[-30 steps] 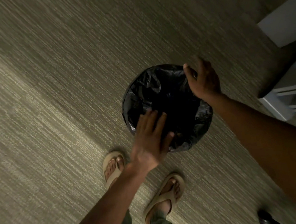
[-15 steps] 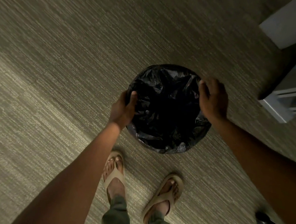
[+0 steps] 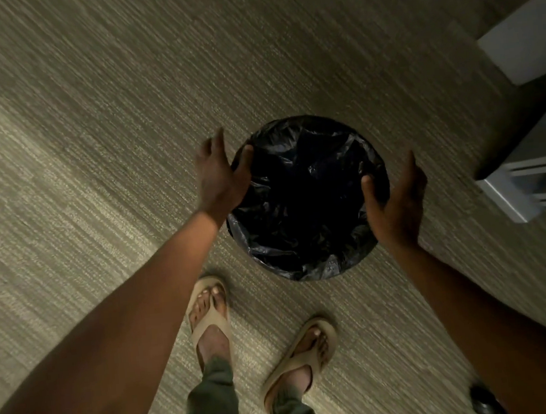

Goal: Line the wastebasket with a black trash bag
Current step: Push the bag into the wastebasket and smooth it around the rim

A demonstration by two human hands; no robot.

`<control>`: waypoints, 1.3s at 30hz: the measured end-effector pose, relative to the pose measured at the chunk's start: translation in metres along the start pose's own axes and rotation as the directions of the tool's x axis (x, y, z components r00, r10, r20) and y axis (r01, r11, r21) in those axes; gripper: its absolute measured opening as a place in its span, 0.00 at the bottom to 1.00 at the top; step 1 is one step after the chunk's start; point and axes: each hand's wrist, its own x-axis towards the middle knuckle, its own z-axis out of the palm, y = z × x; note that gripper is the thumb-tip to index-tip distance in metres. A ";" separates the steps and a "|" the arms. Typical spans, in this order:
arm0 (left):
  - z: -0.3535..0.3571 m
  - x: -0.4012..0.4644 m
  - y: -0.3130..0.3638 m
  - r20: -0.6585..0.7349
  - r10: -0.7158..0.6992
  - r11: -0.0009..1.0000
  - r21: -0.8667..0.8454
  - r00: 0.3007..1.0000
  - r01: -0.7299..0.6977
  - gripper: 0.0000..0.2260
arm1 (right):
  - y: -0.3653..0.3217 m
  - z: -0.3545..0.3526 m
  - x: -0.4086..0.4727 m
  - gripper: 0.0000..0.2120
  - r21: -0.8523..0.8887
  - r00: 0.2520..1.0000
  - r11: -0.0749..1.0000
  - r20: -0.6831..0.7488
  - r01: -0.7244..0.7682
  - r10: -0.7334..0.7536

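A round wastebasket (image 3: 318,274) stands on the carpet, lined with a crinkled black trash bag (image 3: 300,197) whose edge is folded over the rim. My left hand (image 3: 218,175) is at the basket's left rim, fingers spread and lifted, with only the thumb touching the bag. My right hand (image 3: 398,201) clasps the right rim: the thumb lies inside on the bag and the palm and fingers are against the outside wall. The basket's bottom is lost in darkness.
My feet in tan sandals (image 3: 209,316) stand just in front of the basket. White furniture (image 3: 522,42) and a white shelf unit (image 3: 511,197) lie to the right. A small dark object (image 3: 484,403) sits on the carpet at the bottom right.
My left hand has let go of the left rim and spread its fingers. My right hand has slid a little nearer along the right rim. The basket has stayed where it was.
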 end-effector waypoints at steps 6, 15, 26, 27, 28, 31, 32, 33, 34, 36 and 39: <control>0.026 -0.069 -0.028 0.104 0.270 0.918 0.273 0.957 -0.288 0.37 | 0.038 -0.003 -0.076 0.49 0.045 0.950 0.997 0.311 -0.058 0.041; 0.018 -0.061 -0.041 0.327 0.298 0.869 0.297 0.897 -0.397 0.46 | 0.073 -0.003 -0.090 0.46 -0.026 0.818 0.988 0.557 -0.153 0.141; 0.022 -0.081 0.003 0.443 0.541 0.576 0.425 0.715 -0.698 0.30 | 0.027 -0.030 -0.067 0.29 -0.167 0.920 0.906 0.018 0.389 -0.392; 0.030 -0.085 0.009 0.547 0.513 0.545 0.387 0.661 -0.744 0.30 | 0.014 -0.025 -0.059 0.29 -0.239 0.877 0.845 0.077 0.479 -0.475; 0.039 -0.088 0.012 0.647 0.438 0.542 0.363 0.624 -0.758 0.30 | 0.002 -0.018 -0.049 0.29 -0.318 0.836 0.774 0.175 0.547 -0.519; 0.054 -0.095 0.010 0.802 0.229 0.544 0.365 0.552 -0.756 0.31 | -0.026 0.005 -0.015 0.36 -0.508 0.772 0.582 0.424 0.635 -0.474; 0.056 -0.097 0.008 0.823 0.154 0.568 0.379 0.547 -0.731 0.32 | -0.031 0.009 -0.002 0.40 -0.540 0.776 0.557 0.452 0.630 -0.440; 0.056 -0.099 0.008 0.836 0.068 0.611 0.396 0.544 -0.685 0.33 | -0.034 0.011 0.011 0.41 -0.567 0.782 0.539 0.473 0.623 -0.406; 0.055 -0.101 0.007 0.842 -0.005 0.647 0.414 0.539 -0.641 0.34 | -0.035 0.011 0.023 0.42 -0.592 0.789 0.523 0.495 0.613 -0.364; 0.052 -0.103 0.006 0.845 -0.055 0.653 0.434 0.533 -0.621 0.35 | -0.033 0.010 0.039 0.42 -0.640 0.797 0.480 0.523 0.601 -0.302; 0.046 -0.100 0.011 0.835 -0.021 0.671 0.419 0.549 -0.611 0.33 | -0.038 0.007 0.041 0.38 -0.627 0.788 0.477 0.489 0.616 -0.375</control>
